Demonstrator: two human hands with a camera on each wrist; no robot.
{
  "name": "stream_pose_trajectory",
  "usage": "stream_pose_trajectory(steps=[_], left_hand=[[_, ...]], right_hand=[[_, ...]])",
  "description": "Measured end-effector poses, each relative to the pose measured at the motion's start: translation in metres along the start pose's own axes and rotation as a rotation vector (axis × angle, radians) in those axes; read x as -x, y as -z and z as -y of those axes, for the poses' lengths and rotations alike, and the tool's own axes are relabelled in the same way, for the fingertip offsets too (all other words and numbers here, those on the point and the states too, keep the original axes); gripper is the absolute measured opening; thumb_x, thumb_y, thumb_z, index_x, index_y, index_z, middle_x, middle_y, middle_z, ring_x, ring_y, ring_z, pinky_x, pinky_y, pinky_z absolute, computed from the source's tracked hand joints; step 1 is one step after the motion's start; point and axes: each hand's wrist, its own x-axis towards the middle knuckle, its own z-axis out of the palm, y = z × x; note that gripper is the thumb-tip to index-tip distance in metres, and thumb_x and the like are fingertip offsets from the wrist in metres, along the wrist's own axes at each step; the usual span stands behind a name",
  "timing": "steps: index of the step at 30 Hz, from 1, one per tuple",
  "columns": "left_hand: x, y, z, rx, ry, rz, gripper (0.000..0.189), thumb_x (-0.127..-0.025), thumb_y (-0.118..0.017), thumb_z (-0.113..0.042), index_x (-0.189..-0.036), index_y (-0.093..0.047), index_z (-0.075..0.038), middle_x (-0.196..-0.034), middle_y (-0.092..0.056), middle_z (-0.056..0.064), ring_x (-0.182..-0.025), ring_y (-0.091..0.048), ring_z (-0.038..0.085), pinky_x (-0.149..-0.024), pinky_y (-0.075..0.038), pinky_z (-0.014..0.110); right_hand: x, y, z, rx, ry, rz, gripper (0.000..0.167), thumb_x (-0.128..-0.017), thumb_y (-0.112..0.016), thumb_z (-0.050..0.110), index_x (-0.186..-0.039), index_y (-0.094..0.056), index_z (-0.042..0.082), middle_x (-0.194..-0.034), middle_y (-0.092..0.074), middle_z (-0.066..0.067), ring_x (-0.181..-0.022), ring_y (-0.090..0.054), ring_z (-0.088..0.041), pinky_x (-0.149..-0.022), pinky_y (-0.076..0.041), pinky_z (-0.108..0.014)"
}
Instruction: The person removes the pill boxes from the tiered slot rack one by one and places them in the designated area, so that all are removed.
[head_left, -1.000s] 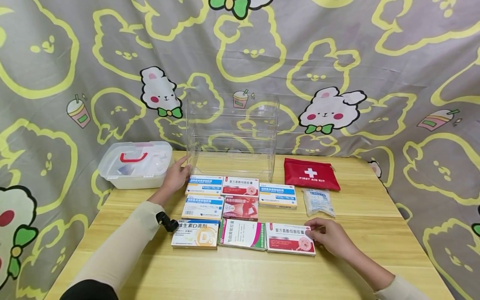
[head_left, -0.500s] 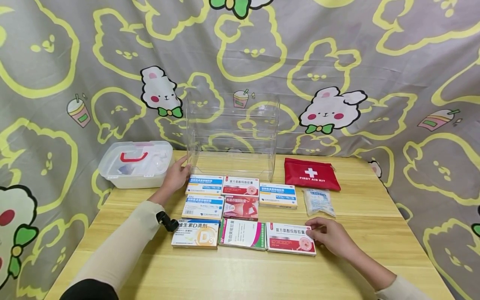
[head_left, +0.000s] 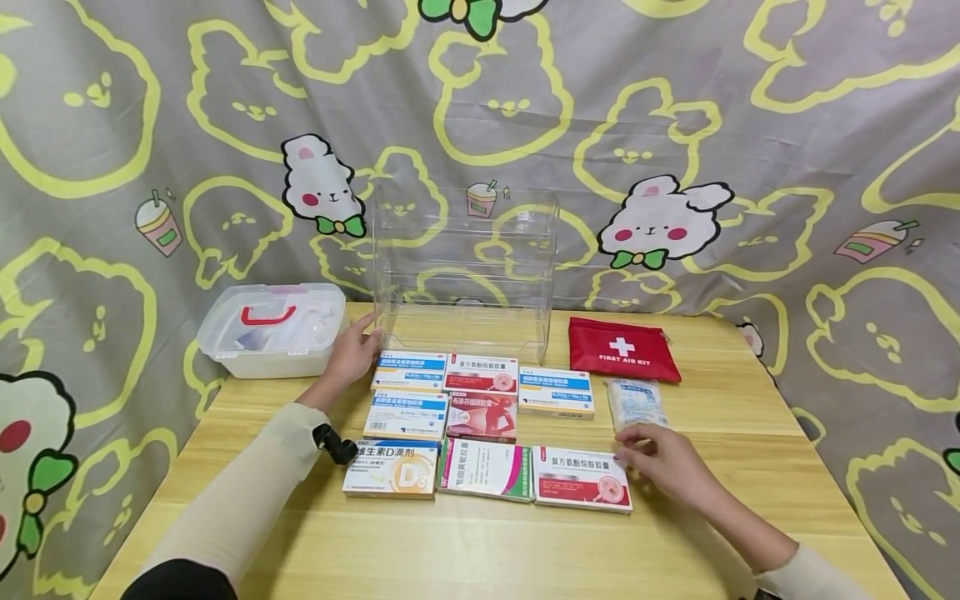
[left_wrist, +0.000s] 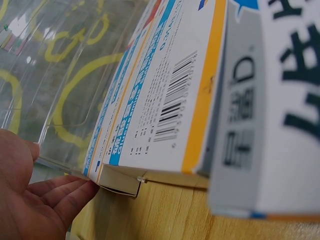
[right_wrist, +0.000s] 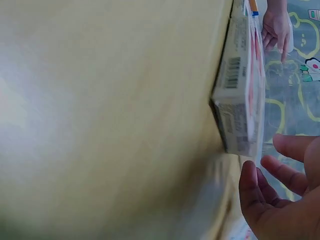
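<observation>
My left hand (head_left: 352, 352) is at the lower left corner of a clear plastic tiered rack (head_left: 467, 343). In the left wrist view its fingers (left_wrist: 65, 197) are extended, touching the rack's side near a blue-and-white medicine box (left_wrist: 150, 100). My right hand (head_left: 663, 462) hovers just off the right end of a red-and-white medicine box (head_left: 582, 477), thumb and fingers apart and holding nothing. That box lies flat at the right of the front row. Beside it are a white-green-magenta medicine box (head_left: 486, 468) and a vitamin D medicine box (head_left: 392, 468).
More medicine boxes lie behind, including a red one (head_left: 482, 415) and a blue-and-white one (head_left: 556, 391). A red first aid pouch (head_left: 622, 348) and a clear packet (head_left: 637, 403) are at right. A lidded white plastic box (head_left: 272, 333) stands at left. A patterned curtain (head_left: 675, 125) hangs behind.
My right hand has let go of the red-and-white medicine box and drawn slightly to the right. The left hand, the rack and the boxes look unmoved.
</observation>
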Motion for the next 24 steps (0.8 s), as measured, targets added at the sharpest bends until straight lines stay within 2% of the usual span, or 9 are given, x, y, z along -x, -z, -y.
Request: stream_pose_trajectory(steps=[6,13,20,24], left_hand=[[0.000,0.000,-0.001,-0.011,-0.010,-0.004,0.054,-0.112,-0.047,-0.025,-0.164,-0.032,-0.023,-0.079,-0.064,0.024,-0.059,-0.051,0.021,-0.051,-0.041,0.031],[0.001,0.000,-0.002,-0.011,-0.011,-0.008,0.053,-0.112,-0.046,-0.024,-0.164,-0.032,-0.023,-0.074,-0.062,0.025,-0.061,-0.054,0.019,-0.058,-0.045,0.031],[0.002,-0.001,0.000,-0.039,-0.019,-0.022,0.054,-0.112,-0.046,-0.024,-0.164,-0.032,-0.024,-0.069,-0.059,0.017,-0.061,-0.053,0.020,-0.059,-0.043,0.033],[0.002,-0.001,0.001,-0.062,-0.023,-0.019,0.054,-0.113,-0.045,-0.024,-0.165,-0.030,-0.023,-0.066,-0.057,0.011,-0.062,-0.053,0.021,-0.059,-0.042,0.034]], right_hand=[[-0.010,0.009,0.008,0.154,0.169,-0.101,0.020,-0.095,-0.076,0.015,-0.113,-0.075,0.007,-0.107,-0.072,-0.003,-0.089,-0.066,-0.016,-0.075,-0.054,-0.030],[-0.025,0.012,0.023,0.250,0.279,-0.175,0.027,-0.094,-0.077,0.015,-0.120,-0.074,0.005,-0.114,-0.072,-0.008,-0.089,-0.066,-0.019,-0.074,-0.056,-0.034],[-0.037,0.011,0.032,0.330,0.306,-0.226,0.038,-0.094,-0.077,0.020,-0.128,-0.069,0.005,-0.117,-0.068,-0.013,-0.095,-0.066,-0.028,-0.077,-0.059,-0.043],[-0.042,0.011,0.034,0.347,0.296,-0.244,0.041,-0.095,-0.076,0.022,-0.131,-0.067,0.004,-0.121,-0.066,-0.015,-0.102,-0.064,-0.032,-0.086,-0.057,-0.052]])
